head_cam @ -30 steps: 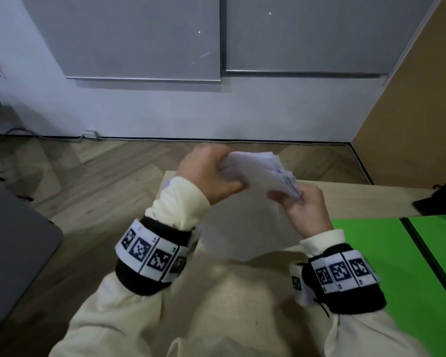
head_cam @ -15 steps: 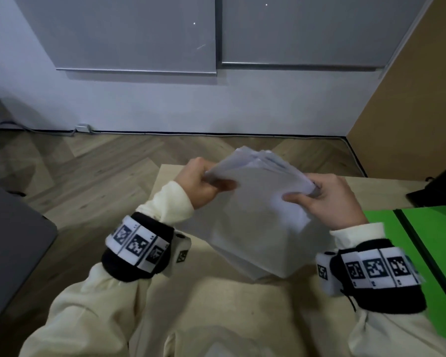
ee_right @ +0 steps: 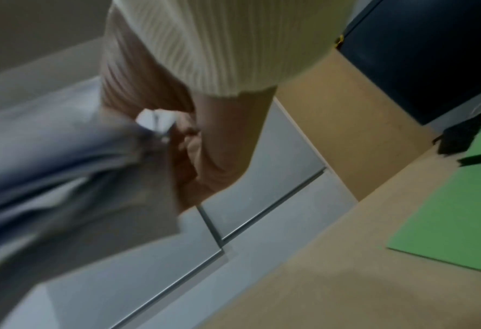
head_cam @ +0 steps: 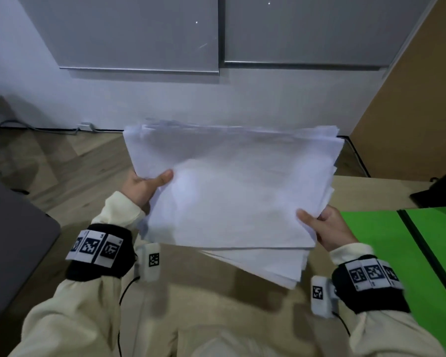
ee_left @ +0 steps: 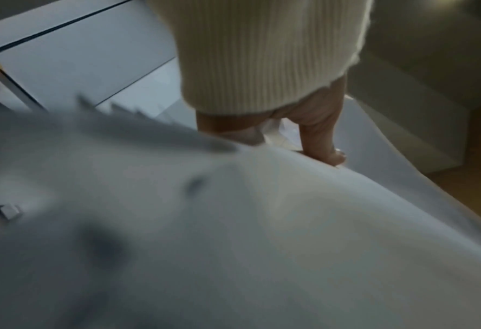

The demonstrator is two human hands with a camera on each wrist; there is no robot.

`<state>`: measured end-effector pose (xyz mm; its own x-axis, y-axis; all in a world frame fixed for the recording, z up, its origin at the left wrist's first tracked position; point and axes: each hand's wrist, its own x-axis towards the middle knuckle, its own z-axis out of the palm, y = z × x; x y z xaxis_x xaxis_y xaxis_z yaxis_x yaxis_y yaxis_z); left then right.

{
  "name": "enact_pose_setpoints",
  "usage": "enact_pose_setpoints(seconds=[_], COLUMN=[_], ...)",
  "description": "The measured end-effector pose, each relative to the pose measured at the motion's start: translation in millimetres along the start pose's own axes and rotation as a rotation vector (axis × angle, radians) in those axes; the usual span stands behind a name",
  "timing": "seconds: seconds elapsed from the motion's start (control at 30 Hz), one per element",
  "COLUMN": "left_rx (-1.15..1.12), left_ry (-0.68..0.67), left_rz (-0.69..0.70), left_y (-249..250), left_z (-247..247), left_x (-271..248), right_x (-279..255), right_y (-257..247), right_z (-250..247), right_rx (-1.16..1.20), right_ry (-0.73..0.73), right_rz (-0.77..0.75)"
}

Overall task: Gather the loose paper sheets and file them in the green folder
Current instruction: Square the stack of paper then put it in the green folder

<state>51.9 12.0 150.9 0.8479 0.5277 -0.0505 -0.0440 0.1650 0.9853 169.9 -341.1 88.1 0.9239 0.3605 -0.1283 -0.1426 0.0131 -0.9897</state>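
A thick stack of white paper sheets (head_cam: 232, 191) is held up above the wooden table, its face tilted toward me and its edges uneven. My left hand (head_cam: 146, 185) grips the stack's left edge, thumb on top. My right hand (head_cam: 325, 228) grips the lower right corner, thumb on the front. The open green folder (head_cam: 386, 248) lies flat on the table to the right of my right hand. In the left wrist view the paper stack (ee_left: 233, 233) fills the frame under the left hand (ee_left: 321, 138). In the right wrist view the right hand (ee_right: 194, 151) pinches the paper stack (ee_right: 65, 155), with the green folder (ee_right: 459, 211) at right.
The light wooden table (head_cam: 216, 305) runs under my arms. A dark object (head_cam: 438, 191) sits at the table's far right. A grey surface (head_cam: 13, 233) is at the left, over wooden flooring. A white wall with grey panels (head_cam: 216, 34) stands ahead.
The stack was bunched between both hands near the table's far edge; both hands have spread apart to its opposite sides, and it now faces me, raised and flat.
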Motion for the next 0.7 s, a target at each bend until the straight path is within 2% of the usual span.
enact_pose_setpoints(seconds=[0.1, 0.2, 0.3, 0.4, 0.47, 0.57, 0.7], left_rx=[0.029, 0.089, 0.153, 0.320, 0.394, 0.453, 0.352], left_ry=[0.044, 0.081, 0.060, 0.053, 0.049, 0.081, 0.122], left_rz=[-0.007, -0.082, -0.107, -0.185, -0.187, -0.125, -0.090], left_y=[-17.9, -39.0, -67.4, -102.8, -114.3, -115.6, -101.8], left_z=[-2.0, -7.1, -9.4, -14.3, -12.1, -3.1, -3.1], left_x=[-0.1, -0.1, -7.3, -15.2, -17.1, -13.8, -13.9], right_x=[9.6, 12.6, 7.4, 0.3, -0.8, 1.3, 0.2], right_y=[-9.7, -13.9, 6.7, 31.1, 43.0, 39.5, 14.8], right_z=[9.7, 11.0, 12.5, 19.2, 22.5, 28.6, 27.4], right_rx=[-0.148, -0.220, -0.233, -0.207, -0.207, -0.159, -0.058], right_ry=[0.195, 0.262, 0.275, 0.287, 0.325, 0.407, 0.408], right_rz=[-0.143, -0.206, -0.120, 0.075, 0.150, 0.128, -0.004])
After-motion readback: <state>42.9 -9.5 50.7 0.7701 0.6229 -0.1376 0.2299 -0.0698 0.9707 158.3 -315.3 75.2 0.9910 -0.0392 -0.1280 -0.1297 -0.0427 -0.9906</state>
